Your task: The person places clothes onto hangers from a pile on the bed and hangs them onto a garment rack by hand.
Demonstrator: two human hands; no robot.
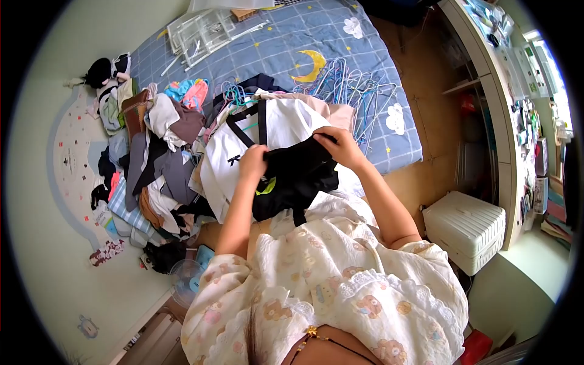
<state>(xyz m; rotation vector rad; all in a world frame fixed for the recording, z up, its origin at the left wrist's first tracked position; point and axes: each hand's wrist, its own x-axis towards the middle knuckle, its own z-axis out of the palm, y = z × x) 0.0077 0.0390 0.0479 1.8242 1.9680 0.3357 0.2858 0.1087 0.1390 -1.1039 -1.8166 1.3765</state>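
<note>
Over white clothing (292,115), both hands (253,163) (342,147), spaced apart, grip black cloth (293,163).

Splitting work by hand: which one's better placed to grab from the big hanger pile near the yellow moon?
Right, probably: the right hand is nearer the hanger pile than the left hand. Both hold the black garment.

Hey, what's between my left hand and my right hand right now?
A black fabric garment spans the gap from your left hand to your right hand, as the head view shows.
</note>
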